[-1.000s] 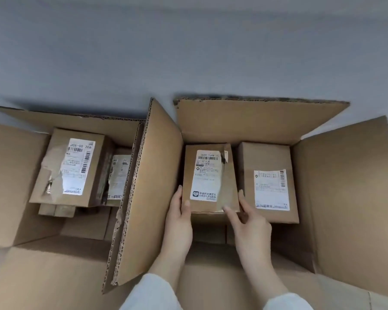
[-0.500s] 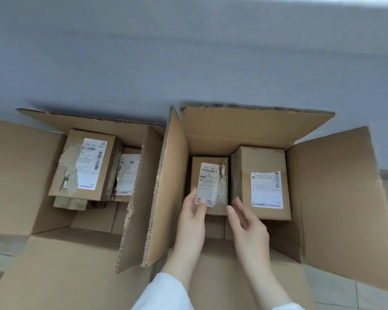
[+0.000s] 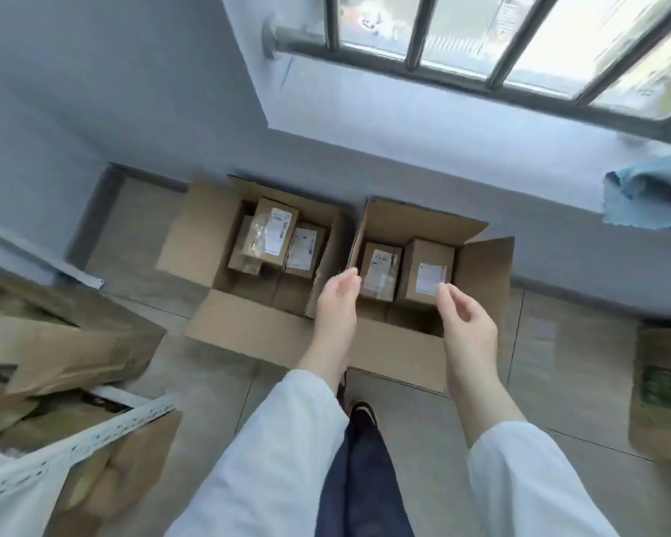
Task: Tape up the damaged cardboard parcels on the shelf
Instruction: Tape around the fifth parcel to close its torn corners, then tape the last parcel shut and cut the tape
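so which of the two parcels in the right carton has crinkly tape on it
The left parcel, nearest the left hand; the right parcel beside it looks smooth.

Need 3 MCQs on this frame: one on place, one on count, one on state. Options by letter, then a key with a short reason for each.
1. Where do the left carton and the right carton stand?
A) on a shelf
B) on the floor below the window
C) on a table

2. How many labelled parcels show in the right carton?
A) one
B) four
C) two

3. What state are the hands in?
A) both empty, fingers relaxed
B) left holds a tape roll
C) right grips a parcel

Key:
1 B, floor tiles show around both cartons.
2 C, the narrow parcel and the wider parcel stand side by side.
3 A, neither the left hand nor the right hand holds anything.
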The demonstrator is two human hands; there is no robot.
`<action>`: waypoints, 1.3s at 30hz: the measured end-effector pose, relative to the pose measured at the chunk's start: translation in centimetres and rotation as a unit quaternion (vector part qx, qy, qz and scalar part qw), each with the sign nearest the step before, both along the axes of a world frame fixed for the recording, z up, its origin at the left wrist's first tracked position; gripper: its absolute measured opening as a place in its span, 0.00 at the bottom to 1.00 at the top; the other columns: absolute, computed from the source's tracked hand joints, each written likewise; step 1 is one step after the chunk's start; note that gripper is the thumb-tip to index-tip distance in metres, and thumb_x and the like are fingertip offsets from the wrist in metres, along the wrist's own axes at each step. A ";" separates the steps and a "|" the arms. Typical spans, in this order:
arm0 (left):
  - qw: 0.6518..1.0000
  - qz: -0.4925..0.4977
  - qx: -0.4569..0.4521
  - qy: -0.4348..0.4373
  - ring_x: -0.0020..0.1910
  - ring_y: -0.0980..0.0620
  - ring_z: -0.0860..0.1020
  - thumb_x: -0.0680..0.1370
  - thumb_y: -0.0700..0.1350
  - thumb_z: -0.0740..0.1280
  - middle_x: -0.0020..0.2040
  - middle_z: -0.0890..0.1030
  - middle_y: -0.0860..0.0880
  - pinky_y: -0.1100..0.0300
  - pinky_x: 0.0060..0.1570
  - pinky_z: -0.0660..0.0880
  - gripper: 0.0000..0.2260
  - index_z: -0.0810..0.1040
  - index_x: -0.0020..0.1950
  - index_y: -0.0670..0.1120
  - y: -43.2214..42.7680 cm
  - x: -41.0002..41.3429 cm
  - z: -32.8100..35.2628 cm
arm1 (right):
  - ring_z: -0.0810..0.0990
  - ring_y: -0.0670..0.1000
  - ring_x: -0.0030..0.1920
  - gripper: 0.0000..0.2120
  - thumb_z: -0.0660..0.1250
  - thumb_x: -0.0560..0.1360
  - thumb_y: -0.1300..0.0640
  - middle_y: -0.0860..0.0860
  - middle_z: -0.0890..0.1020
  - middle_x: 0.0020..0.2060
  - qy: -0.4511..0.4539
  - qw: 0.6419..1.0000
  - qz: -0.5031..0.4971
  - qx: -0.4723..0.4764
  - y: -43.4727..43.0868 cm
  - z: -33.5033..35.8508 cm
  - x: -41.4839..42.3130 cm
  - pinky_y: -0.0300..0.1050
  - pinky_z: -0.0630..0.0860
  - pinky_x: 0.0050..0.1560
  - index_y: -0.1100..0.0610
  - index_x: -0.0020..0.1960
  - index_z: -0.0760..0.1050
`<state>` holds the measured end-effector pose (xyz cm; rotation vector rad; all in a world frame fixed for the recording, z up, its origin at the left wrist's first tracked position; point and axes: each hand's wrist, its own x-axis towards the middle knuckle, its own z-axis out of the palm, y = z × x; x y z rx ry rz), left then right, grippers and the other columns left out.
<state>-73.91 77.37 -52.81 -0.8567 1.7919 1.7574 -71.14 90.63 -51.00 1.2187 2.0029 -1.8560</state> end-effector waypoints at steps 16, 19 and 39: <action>0.943 0.288 0.064 0.153 0.56 0.52 0.78 0.84 0.43 0.53 0.56 0.79 0.51 0.61 0.57 0.73 0.10 0.71 0.60 0.47 -18.3 13.9 14.1 | 0.74 0.33 0.48 0.19 0.66 0.75 0.48 0.42 0.78 0.54 0.104 0.981 0.163 -0.026 -16.5 14.3 8.2 0.20 0.68 0.36 0.52 0.64 0.73; 0.941 0.288 0.063 0.165 0.55 0.53 0.79 0.84 0.43 0.53 0.55 0.80 0.52 0.60 0.58 0.73 0.10 0.72 0.59 0.48 -23.5 18.1 15.8 | 0.74 0.31 0.48 0.18 0.66 0.75 0.48 0.41 0.78 0.52 0.124 0.975 0.184 -0.029 -21.6 15.6 11.0 0.21 0.68 0.40 0.52 0.63 0.74; 0.783 0.459 -0.102 0.408 0.50 0.55 0.80 0.82 0.40 0.56 0.52 0.81 0.52 0.66 0.49 0.74 0.09 0.75 0.56 0.47 -41.2 39.9 37.2 | 0.80 0.35 0.49 0.16 0.69 0.73 0.50 0.42 0.82 0.52 0.298 0.790 0.486 -0.224 -47.4 35.3 29.3 0.26 0.74 0.48 0.50 0.59 0.76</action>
